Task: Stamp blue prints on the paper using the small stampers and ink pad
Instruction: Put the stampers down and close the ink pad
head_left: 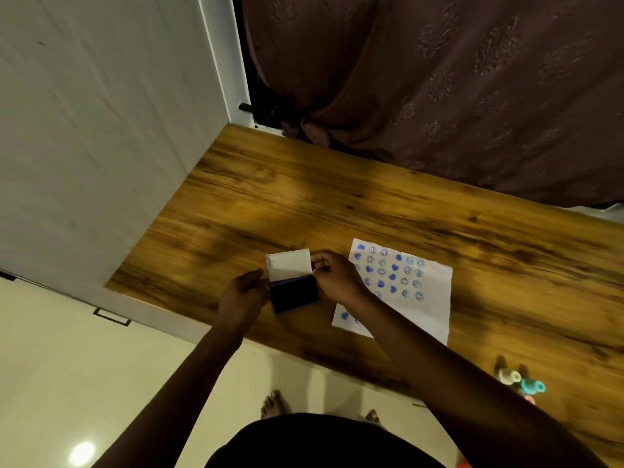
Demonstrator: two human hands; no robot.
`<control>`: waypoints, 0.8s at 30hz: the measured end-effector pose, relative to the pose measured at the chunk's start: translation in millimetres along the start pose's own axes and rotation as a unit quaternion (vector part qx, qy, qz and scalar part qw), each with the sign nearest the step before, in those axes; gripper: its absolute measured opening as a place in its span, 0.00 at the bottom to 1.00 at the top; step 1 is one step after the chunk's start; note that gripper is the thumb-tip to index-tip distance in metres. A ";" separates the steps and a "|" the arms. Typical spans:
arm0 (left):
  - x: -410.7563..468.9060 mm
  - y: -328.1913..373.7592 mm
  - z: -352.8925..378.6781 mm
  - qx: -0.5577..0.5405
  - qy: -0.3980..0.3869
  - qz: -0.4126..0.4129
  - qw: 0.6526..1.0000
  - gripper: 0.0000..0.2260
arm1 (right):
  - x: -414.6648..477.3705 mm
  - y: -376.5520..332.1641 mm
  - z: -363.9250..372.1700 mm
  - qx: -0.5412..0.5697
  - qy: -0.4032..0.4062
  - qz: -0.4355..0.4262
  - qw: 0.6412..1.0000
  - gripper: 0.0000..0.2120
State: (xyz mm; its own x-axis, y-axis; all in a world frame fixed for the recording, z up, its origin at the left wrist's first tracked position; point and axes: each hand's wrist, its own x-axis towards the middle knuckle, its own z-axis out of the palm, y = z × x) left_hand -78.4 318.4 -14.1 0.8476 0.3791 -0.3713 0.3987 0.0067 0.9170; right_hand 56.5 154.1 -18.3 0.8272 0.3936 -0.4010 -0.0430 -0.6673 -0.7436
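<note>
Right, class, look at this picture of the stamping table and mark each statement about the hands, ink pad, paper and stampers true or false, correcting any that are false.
1. The ink pad has its lid raised. True.
2. The paper is blank. False: it carries rows of blue hearts and smiley faces.
3. The left hand and the right hand are both at the ink pad. True.
4. The right hand is pressing a stamper on the paper. False: the small stampers stand untouched near the table's front edge.
</note>
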 end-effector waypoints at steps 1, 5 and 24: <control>-0.5 -1.5 0.1 -0.002 0.001 0.000 1.000 0.19 | -0.6 1.2 -0.9 0.012 0.001 0.003 1.000 0.15; -0.4 -4.1 4.1 0.009 0.003 0.006 1.000 0.20 | -3.5 5.4 -3.5 0.057 -0.010 0.015 0.998 0.13; -9.3 -21.6 21.5 0.015 0.135 0.008 0.991 0.14 | -31.5 27.9 3.4 0.088 0.037 -0.034 0.995 0.18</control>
State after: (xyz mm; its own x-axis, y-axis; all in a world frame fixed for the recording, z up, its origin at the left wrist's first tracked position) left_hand -87.3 294.9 -33.6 0.7309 0.6123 -0.3013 0.3997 -0.0263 0.9163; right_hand 27.4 125.2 -28.2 0.8698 0.3825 -0.3117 -0.0778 -0.5174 -0.8522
